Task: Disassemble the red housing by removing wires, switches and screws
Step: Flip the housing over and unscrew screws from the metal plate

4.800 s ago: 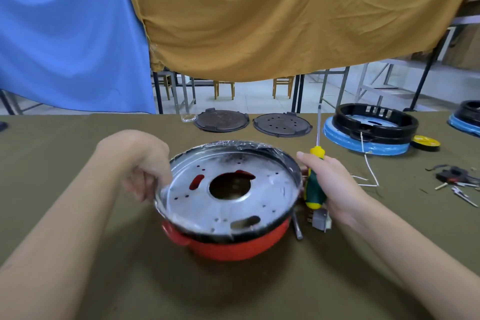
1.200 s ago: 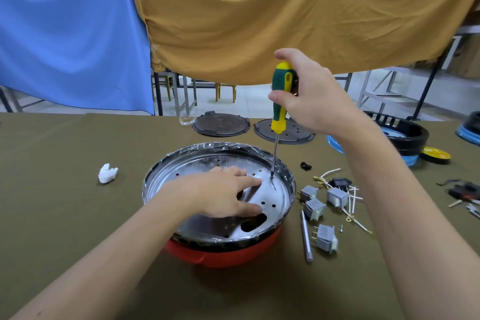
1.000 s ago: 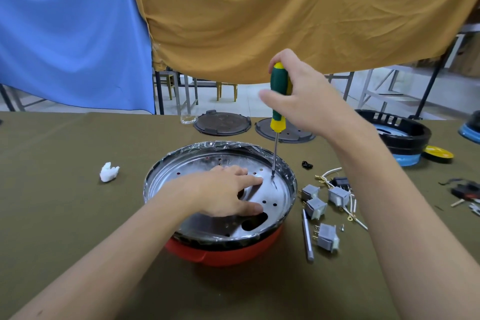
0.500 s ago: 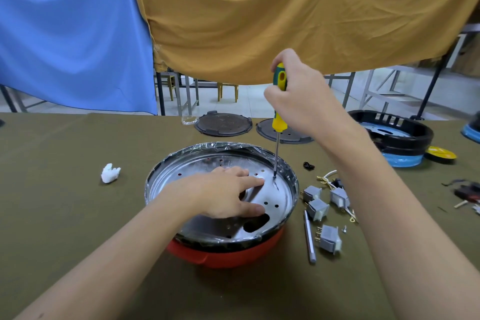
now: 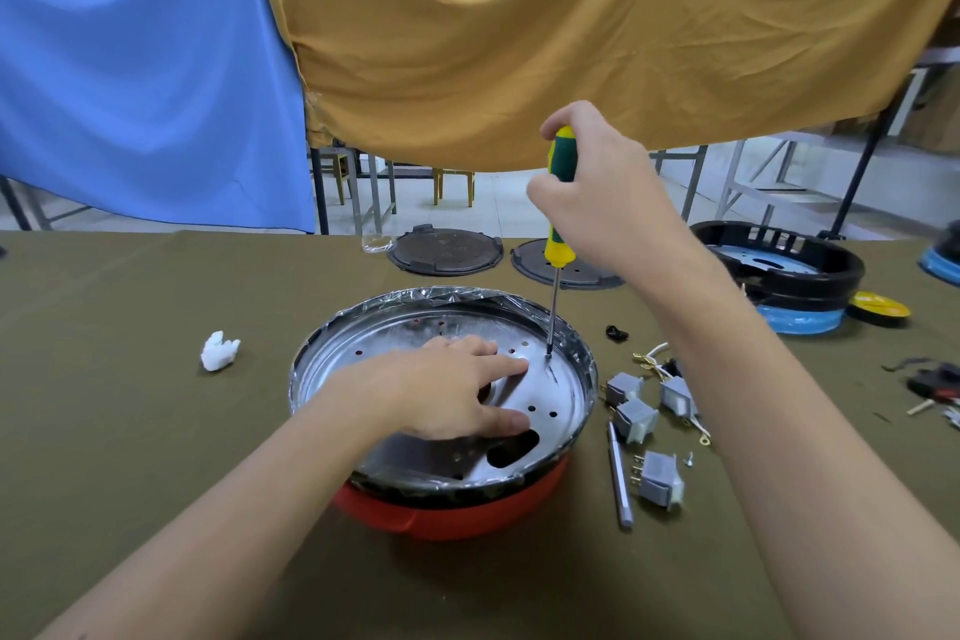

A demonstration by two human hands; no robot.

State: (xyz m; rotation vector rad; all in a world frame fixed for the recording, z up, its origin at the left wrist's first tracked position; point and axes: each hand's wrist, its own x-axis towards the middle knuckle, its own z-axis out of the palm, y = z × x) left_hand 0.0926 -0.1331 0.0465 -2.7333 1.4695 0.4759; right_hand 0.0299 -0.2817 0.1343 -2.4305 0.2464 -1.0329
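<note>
The red housing (image 5: 447, 515) sits upside down on the olive table, its silver metal base plate (image 5: 550, 395) facing up inside a black rim. My left hand (image 5: 447, 390) lies flat on the plate with fingers spread, covering the centre hole. My right hand (image 5: 597, 187) grips a green and yellow screwdriver (image 5: 558, 203) held upright, its tip touching the plate near the right rim. Several grey switches (image 5: 636, 418) with white wires (image 5: 654, 353) lie loose on the table to the right of the housing.
A metal bit (image 5: 619, 478) lies right of the housing. A white crumpled scrap (image 5: 218, 351) is at the left. Two dark round lids (image 5: 447, 255) rest at the back. A black and blue housing (image 5: 789, 281) and a yellow disc (image 5: 880, 308) stand at the right.
Since 4.8 s ago my right hand has lifted the screwdriver upright onto the plate and my left hand has moved onto the plate. Over the last second the hands barely move.
</note>
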